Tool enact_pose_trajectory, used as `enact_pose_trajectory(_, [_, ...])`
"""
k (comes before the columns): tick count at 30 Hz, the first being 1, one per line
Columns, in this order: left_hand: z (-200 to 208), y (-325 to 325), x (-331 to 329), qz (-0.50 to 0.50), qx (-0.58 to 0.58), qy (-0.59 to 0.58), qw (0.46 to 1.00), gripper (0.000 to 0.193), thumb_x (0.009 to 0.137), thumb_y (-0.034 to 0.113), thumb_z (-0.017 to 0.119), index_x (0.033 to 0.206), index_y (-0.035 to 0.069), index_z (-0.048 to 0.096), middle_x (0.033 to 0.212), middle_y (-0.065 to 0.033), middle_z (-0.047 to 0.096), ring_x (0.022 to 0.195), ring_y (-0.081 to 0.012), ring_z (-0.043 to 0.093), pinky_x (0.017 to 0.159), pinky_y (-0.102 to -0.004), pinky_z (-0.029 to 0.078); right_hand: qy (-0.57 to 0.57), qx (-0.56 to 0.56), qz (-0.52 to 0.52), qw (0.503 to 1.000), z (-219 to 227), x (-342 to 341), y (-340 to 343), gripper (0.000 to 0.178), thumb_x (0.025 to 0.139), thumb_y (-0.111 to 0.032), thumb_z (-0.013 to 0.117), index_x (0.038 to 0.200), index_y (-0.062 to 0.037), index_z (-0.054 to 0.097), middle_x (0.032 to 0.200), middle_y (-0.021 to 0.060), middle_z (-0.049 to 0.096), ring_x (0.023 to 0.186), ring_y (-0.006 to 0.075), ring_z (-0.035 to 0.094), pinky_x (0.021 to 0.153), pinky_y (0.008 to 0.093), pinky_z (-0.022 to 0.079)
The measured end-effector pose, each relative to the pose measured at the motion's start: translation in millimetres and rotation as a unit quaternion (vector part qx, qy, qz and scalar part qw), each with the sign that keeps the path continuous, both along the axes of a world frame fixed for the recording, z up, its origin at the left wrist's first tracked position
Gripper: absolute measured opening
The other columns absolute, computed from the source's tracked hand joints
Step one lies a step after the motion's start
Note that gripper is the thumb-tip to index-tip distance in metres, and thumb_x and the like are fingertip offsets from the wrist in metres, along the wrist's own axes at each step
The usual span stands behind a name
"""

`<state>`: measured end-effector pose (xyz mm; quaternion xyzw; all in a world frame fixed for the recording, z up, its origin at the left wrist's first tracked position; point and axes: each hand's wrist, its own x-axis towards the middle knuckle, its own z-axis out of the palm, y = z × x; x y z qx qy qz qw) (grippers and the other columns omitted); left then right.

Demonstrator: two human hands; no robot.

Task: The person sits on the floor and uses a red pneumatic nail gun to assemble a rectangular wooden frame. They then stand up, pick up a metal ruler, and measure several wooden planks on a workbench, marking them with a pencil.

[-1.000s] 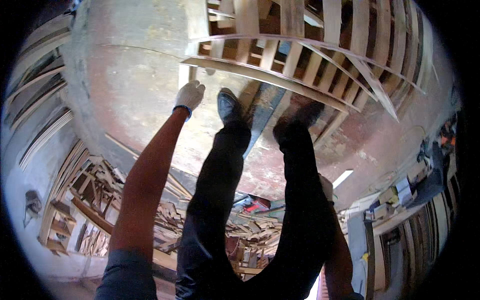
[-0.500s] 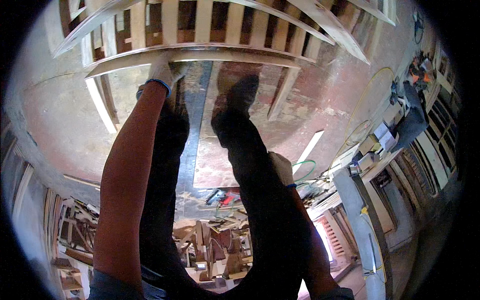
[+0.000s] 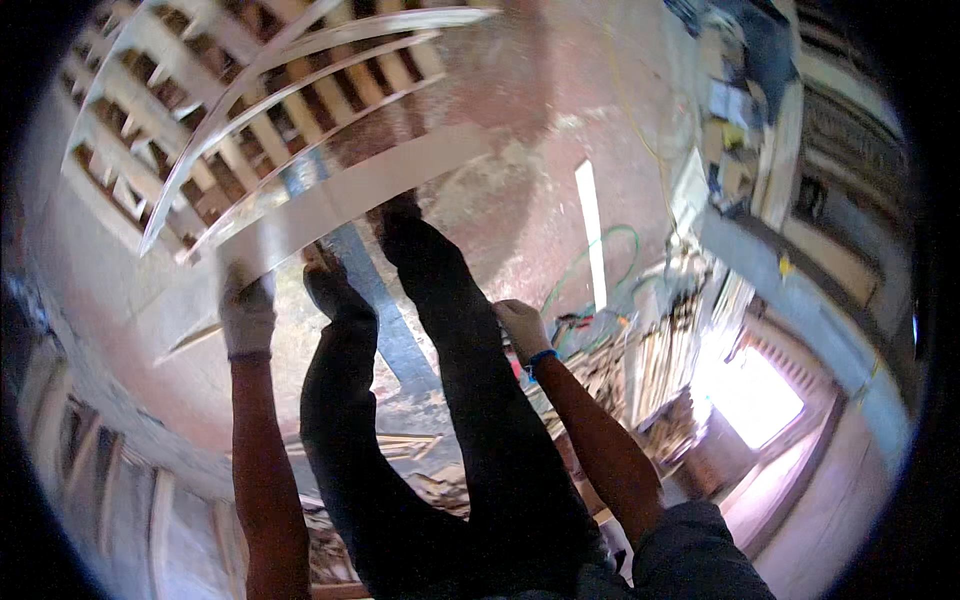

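My left hand [image 3: 247,312], in a pale glove, grips the left end of a long flat wooden board [image 3: 350,195]. The board lies slantwise ahead of my feet, its far end to the upper right, and it is smeared by motion. A thin wooden piece [image 3: 190,343] extends beside the hand; whether it joins the board I cannot tell. Against the side of my right leg rests my gloved right hand [image 3: 522,328], its fingers mostly hidden. Just beyond the board stands a slatted wooden frame [image 3: 265,135] with curved-looking rails.
A loose pale wood strip [image 3: 591,235] lies on the floor to the right, near a green hose [image 3: 625,232]. Stacked timber strips [image 3: 640,370] and a grey-blue beam [image 3: 800,300] are farther right. More wood leans at the lower left.
My view has turned, so the slatted frame now sits at upper left. My left hand has come nearer, and the board it holds has swung into a slant. My right hand stays by my leg.
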<state>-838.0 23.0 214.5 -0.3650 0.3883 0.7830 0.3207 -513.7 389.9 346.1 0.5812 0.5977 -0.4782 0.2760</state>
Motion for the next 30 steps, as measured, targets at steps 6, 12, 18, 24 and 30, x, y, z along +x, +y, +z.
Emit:
enact_pose_trajectory(6, [107.4,-1.5,-40.8,-0.018,-0.030,0.041,0.999,0.029,0.107,0.014,0.057,0.133,0.003,0.064,0.131,-0.0119,0.069,0.118,-0.0231,0.067,0.108,-0.0431,0.054,-0.007,-0.030,-0.099,0.995,47.1,123.0,-116.4,0.028,0.097,-0.023,0.061,0.116,-0.0057,0.072,0.108,0.0156,0.074,0.089,0.0252,0.074,0.076,0.0353,0.059])
enact_pose_trajectory(12, [219.1,48.8,-92.7,-0.338,-0.242,0.404,0.815,0.042,0.103,0.019,0.064,0.137,-0.003,0.058,0.126,-0.0223,0.069,0.118,-0.0294,0.068,0.104,-0.0392,0.058,0.014,-0.002,-0.018,1.000,34.1,287.8,-287.9,0.029,0.093,-0.031,0.067,0.105,-0.0061,0.075,0.099,0.0188,0.075,0.093,0.0341,0.073,0.080,0.0407,0.057])
enact_pose_trajectory(18, [338.9,165.4,-79.7,-0.552,-0.390,0.611,0.411,0.043,0.106,0.020,0.060,0.147,0.007,0.056,0.135,-0.0160,0.066,0.125,-0.0255,0.063,0.104,-0.0355,0.051,-0.034,-0.051,-0.091,0.994,84.2,337.2,-328.7,0.032,0.094,-0.032,0.065,0.111,-0.0075,0.075,0.104,0.0177,0.075,0.097,0.0365,0.072,0.084,0.0425,0.058])
enact_pose_trajectory(24, [370.1,294.4,12.8,-0.605,-0.295,0.626,0.394,0.050,0.103,0.041,0.060,0.137,0.005,0.060,0.124,-0.0147,0.070,0.102,-0.0238,0.070,0.086,-0.0381,0.059,-0.026,-0.061,-0.366,0.928,109.3,353.6,-361.0,0.041,0.091,-0.040,0.067,0.102,-0.0027,0.078,0.100,0.0178,0.078,0.091,0.0356,0.074,0.084,0.0416,0.057])
enact_pose_trajectory(30, [250.0,396.8,110.8,-0.706,-0.265,0.546,0.365,0.047,0.095,0.042,0.075,0.116,0.000,0.071,0.090,-0.0071,0.073,0.073,-0.0145,0.067,0.062,-0.0282,0.053,-0.069,-0.126,-0.530,0.835,103.9,355.3,-426.3,0.050,0.091,-0.048,0.068,0.108,-0.0027,0.080,0.099,0.0168,0.079,0.088,0.0287,0.075,0.084,0.0390,0.057])
